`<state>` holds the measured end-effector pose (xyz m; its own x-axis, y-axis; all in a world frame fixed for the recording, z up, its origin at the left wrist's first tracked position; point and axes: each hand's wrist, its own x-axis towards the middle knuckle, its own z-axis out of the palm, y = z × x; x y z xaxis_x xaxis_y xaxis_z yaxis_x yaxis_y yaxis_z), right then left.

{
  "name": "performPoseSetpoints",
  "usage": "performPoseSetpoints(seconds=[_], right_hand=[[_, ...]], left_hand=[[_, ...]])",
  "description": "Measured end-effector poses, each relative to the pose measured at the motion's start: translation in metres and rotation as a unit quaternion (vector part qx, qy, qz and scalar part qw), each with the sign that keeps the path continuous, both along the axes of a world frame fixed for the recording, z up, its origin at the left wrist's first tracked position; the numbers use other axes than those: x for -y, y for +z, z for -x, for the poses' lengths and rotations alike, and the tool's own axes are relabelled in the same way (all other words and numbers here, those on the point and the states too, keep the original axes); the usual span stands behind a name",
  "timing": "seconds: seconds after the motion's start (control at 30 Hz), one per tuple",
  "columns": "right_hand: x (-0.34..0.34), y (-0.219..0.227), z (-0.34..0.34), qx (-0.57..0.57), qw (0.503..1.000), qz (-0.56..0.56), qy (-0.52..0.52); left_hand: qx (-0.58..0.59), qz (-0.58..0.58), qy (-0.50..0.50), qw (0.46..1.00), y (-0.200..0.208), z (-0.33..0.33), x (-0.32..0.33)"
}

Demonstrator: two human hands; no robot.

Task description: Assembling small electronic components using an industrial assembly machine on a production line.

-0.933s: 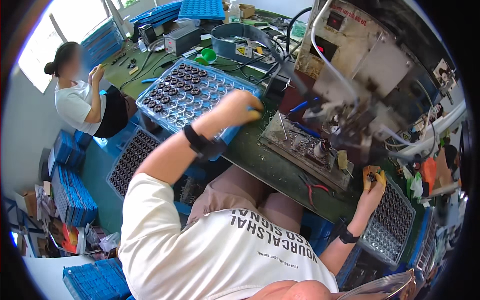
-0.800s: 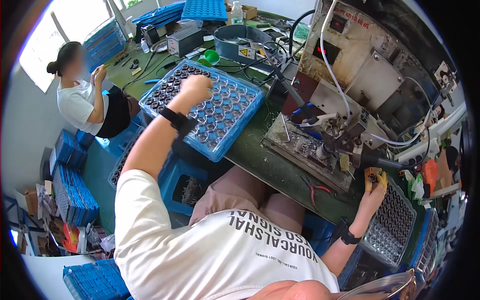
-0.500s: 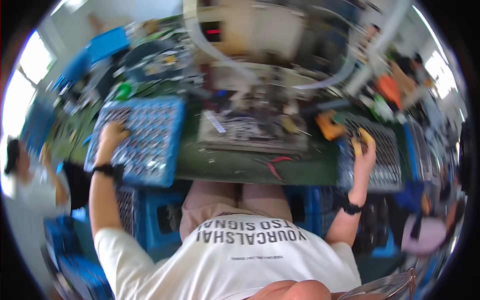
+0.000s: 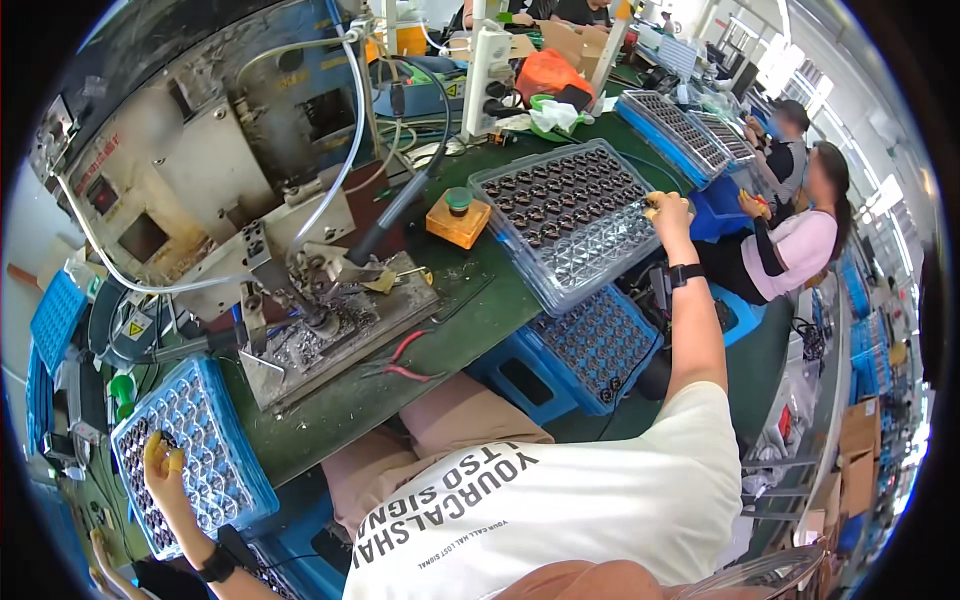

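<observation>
My left hand [image 4: 165, 472], in yellow finger covers, is over the left tray [image 4: 228, 470], a clear plastic insert in a blue crate. Its thumb and fingers are apart, around a dark ring-shaped part in one pocket. Dark parts fill the tray's left side; its right pockets look bare. My right hand [image 4: 670, 214], also with yellow finger covers, is at the right edge of the clear tray [image 4: 570, 287]. Its fingers are bent together there, and what they hold, if anything, is hidden. Rows of dark rings with coppery bits [image 4: 565, 190] sit in that tray; its near pockets are bare.
A worn metal press [image 4: 320, 320] stands between the trays. Red-handled pliers [image 4: 405, 360] lie at the table's front edge. An orange block [image 4: 458, 222] with a green-lidded pot sits beside the right tray. Below is another filled blue crate [image 4: 598, 345]. Co-workers sit at the far right.
The view has swung to the right, so the press now appears on the left. My right hand has gone from over the right tray to its right edge. My left hand stays over the left tray.
</observation>
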<state>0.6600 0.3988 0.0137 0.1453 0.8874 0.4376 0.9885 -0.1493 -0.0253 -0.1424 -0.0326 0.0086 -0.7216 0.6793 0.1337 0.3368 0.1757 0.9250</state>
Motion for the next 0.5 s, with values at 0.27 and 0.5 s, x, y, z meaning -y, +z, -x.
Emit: performPoseSetpoints(seconds=[0.27,0.5], right_hand=[[-0.006,-0.003,0.011,0.031,0.998,0.043,-0.021],[0.002,-0.004,0.023,0.053,0.998,0.007,-0.021]], left_hand=[[-0.022,-0.01,-0.004,1.0,-0.01,-0.033,0.014],[-0.025,0.001,-0.01,1.0,-0.009,-0.085,-0.006]])
